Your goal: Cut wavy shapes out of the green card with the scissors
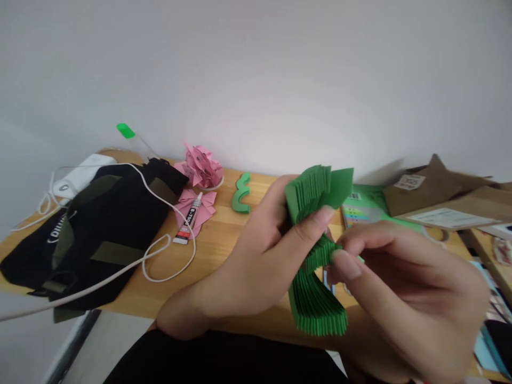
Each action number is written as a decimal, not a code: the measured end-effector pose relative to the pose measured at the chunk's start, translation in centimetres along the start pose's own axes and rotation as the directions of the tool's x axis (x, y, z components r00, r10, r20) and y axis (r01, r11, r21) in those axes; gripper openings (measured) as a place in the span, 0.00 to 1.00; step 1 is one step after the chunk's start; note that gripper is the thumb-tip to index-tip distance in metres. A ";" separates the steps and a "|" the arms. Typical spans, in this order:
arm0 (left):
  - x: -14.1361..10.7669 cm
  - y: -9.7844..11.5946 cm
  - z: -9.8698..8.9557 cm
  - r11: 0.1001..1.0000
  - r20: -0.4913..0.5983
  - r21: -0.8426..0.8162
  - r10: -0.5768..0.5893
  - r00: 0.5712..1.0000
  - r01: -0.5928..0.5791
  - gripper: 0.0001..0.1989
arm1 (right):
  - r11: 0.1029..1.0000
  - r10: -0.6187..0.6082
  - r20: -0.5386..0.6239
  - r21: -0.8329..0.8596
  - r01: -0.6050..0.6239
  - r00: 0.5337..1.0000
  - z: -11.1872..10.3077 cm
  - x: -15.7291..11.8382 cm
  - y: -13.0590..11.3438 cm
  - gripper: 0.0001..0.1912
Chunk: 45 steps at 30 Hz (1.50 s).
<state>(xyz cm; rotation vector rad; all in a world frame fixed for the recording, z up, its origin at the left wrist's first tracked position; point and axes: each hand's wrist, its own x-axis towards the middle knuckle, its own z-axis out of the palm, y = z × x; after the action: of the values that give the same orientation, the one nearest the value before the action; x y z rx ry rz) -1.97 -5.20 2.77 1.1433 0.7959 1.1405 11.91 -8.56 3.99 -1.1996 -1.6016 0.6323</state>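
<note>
A long stack of folded green paper pieces (318,304), nested tightly and curving into a bend, hangs in front of me above the table's front edge. My left hand (268,250) is wrapped round its upper part, the thumb pressing across the folds. One flat green flap (342,186) sticks out at the top right end. My right hand (400,288) pinches at the middle of the stack with thumb and forefinger, where a small green piece shows between the fingertips. Part of the stack is hidden behind the left thumb.
On the wooden table (216,261) lie a black bag (120,224), a white cable (136,261), a glue tube (188,218) on pink folded paper (206,205), a pink paper ball (202,165) and a curved green paper piece (241,194). Brown packaging (436,192) and a green packet (366,200) stand right.
</note>
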 end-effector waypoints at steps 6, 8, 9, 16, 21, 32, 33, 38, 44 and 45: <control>0.1 0.0 0.0 0.999 -0.005 -0.028 -0.016 1.000 0.016 0.06 | 0.999 -0.016 -0.004 -0.040 0.016 1.000 -0.2 -0.2 0.0 0.08; 0.1 0.0 -0.1 1.000 0.000 -0.021 -0.018 1.000 0.018 0.06 | 0.997 -0.026 -0.007 -0.070 0.026 1.000 -0.2 -0.2 0.0 0.08; 0.1 0.1 -0.1 1.000 0.001 -0.017 -0.020 1.000 0.020 0.06 | 0.996 -0.033 -0.014 -0.085 0.031 0.999 -0.1 -0.3 0.0 0.08; 0.0 0.1 0.0 1.000 0.002 -0.011 -0.023 1.000 0.023 0.06 | 0.987 -0.070 -0.066 -0.151 0.059 0.995 -0.2 -1.0 0.0 0.07; 0.0 0.2 0.0 1.000 0.004 0.016 -0.013 1.000 0.013 0.05 | 0.980 -0.054 -0.080 -0.195 0.037 0.995 -0.4 -1.2 0.1 0.05; -0.2 0.0 -0.2 0.996 -0.004 0.084 0.017 1.000 -0.016 0.06 | 0.961 -0.048 -0.107 -0.278 0.017 0.993 -0.3 -1.4 0.0 0.05; -0.2 -0.1 -0.2 0.995 -0.001 0.098 0.015 1.000 -0.015 0.06 | 0.961 -0.046 -0.105 -0.276 0.016 0.993 -0.3 -1.4 0.0 0.05; -0.1 0.0 -0.2 0.991 -0.009 0.136 0.015 1.000 -0.014 0.05 | 0.955 -0.076 -0.086 -0.294 0.047 0.993 -0.5 -1.2 -0.1 0.06; 0.0 0.0 -0.2 0.996 -0.025 0.093 0.017 1.000 -0.015 0.04 | 0.946 -0.095 -0.072 -0.316 0.068 0.993 -0.7 -1.3 0.0 0.06; 0.0 0.0 -0.2 0.995 -0.029 0.098 0.025 0.999 -0.022 0.04 | 0.946 -0.098 -0.076 -0.316 0.069 0.992 -0.7 -1.3 0.0 0.06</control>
<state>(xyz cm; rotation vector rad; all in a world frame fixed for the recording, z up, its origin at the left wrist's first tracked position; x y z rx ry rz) -2.14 -5.11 2.76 1.2219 0.8710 1.1509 12.58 -9.83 3.74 -1.3608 -1.7083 0.2692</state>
